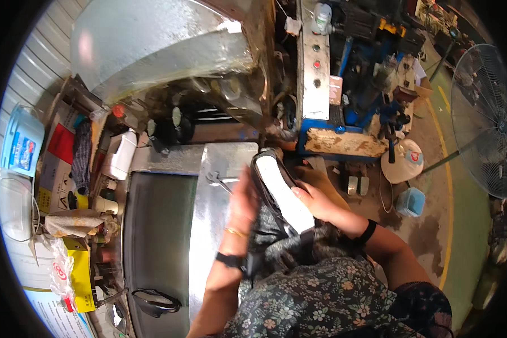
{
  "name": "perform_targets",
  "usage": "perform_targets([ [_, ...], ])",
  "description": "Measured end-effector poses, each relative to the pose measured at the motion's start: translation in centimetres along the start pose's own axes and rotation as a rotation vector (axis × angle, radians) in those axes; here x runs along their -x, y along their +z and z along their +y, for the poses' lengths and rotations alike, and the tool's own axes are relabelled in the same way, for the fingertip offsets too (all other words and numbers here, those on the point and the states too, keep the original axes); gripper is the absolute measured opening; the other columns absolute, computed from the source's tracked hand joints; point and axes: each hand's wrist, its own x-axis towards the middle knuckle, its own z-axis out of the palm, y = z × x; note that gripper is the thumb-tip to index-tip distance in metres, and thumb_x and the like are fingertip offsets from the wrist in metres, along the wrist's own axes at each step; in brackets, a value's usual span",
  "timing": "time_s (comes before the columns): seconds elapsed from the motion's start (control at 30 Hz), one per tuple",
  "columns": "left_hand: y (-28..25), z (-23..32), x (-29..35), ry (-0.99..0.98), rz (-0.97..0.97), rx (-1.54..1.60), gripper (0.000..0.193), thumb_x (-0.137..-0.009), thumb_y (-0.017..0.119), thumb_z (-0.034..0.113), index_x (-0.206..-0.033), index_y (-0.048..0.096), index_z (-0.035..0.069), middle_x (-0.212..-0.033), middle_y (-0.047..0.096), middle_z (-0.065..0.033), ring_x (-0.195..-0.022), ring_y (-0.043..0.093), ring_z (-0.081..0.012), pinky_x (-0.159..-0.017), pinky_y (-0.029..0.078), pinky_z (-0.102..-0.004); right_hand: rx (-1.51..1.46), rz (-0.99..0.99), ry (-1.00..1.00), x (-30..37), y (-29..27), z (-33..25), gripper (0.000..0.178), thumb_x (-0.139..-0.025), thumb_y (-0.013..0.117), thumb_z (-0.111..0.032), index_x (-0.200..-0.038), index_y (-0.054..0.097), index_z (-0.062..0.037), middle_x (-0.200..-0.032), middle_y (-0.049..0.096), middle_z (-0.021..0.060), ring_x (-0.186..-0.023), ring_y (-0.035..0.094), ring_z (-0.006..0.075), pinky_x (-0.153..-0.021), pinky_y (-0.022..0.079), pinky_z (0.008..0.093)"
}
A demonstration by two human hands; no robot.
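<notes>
White foot-shaped piece (284, 194): lay within the dark rim of the black shoe (264, 191), apparently seated there for support along its edges.
Black shoe: held above the lap between both hands, with rounded end tilted away from the body and lower end near the floral apron (315, 298); likely kept close for a clear view.
Right hand (321, 204): clasped around the right edge, with thumb across the white face, seemingly to steady both layers while leaving most of the top uncovered.
Left hand (243, 200): blurred just beside the left edge; impossible to tell whether touching, wide or narrow.
Metal desk (208, 248): stood left of the lap; carried a hooked tool (213, 178) near the far end, perhaps parked for easy reach.
Dark belt (162, 219): ran alongside the desk; bore a second shoe (154, 301) toward the near end, probably laid flat for stability.
Left-hand clutter: included a white bottle (120, 155) and a yellow box (81, 276), presumably gathered aside to spare the belt.
</notes>
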Motion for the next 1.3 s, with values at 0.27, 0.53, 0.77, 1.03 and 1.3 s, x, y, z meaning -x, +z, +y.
perform_targets([
  [0.27,3.7,2.5,2.0,0.405,0.387,-2.1,0.042,-0.097,0.043,0.033,-0.078,0.06,0.0,-0.061,0.066,-0.0164,-0.057,0.067,-0.0352,-0.058,0.055,-0.048,0.394,-0.005,0.117,1.1,5.0,-6.7,0.085,-0.097,0.048,-0.045,-0.138,0.016,0.0228,-0.089,0.061,0.0383,-0.086,0.065,0.0469,-0.072,0.052,0.0456],
  [0.53,0.9,-0.7,8.2,-0.072,0.082,-1.123,0.067,-0.103,0.037,0.043,-0.148,0.022,-0.005,-0.138,0.048,-0.025,-0.132,0.044,-0.0281,-0.107,0.036,-0.0367,0.015,0.099,-0.141,1.9,4.3,-1.2,0.064,-0.098,0.05,-0.032,-0.141,0.027,0.0092,-0.111,0.059,0.0355,-0.104,0.061,0.0457,-0.089,0.048,0.0447],
  [0.77,-0.1,-4.4,6.6,0.212,0.201,-0.4,0.049,-0.104,0.041,0.034,-0.133,0.049,-0.005,-0.13,0.055,-0.0124,-0.116,0.052,-0.0161,-0.101,0.04,-0.0288,0.259,0.149,-0.274,2.5,3.7,-0.3,0.068,-0.099,0.048,-0.031,-0.144,0.018,0.0097,-0.113,0.057,0.0374,-0.105,0.059,0.0488,-0.091,0.047,0.0471],
  [1.03,1.1,2.8,-0.5,-0.21,-0.081,0.093,0.064,-0.096,0.043,0.06,-0.128,0.054,0.006,-0.113,0.065,-0.0081,-0.101,0.061,-0.0195,-0.093,0.048,-0.0345,0.404,-0.08,-0.271,3.3,2.4,-1.2,0.074,-0.1,0.046,-0.04,-0.145,0.016,0.0099,-0.121,0.053,0.0383,-0.117,0.054,0.0468,-0.1,0.042,0.0458],
  [1.3,2.3,1.6,-0.6,0.043,-0.045,-0.472,0.047,-0.094,0.06,0.028,-0.133,0.053,0.002,-0.119,0.061,-0.0092,-0.11,0.055,-0.0164,-0.096,0.041,-0.0275,-0.514,-0.224,0.045,-7.6,-0.2,-5.4,0.051,-0.104,0.039,-0.043,-0.144,0.044,-0.0109,-0.149,0.037,0.0061,-0.139,0.029,0.018,-0.112,0.026,0.0328],
])
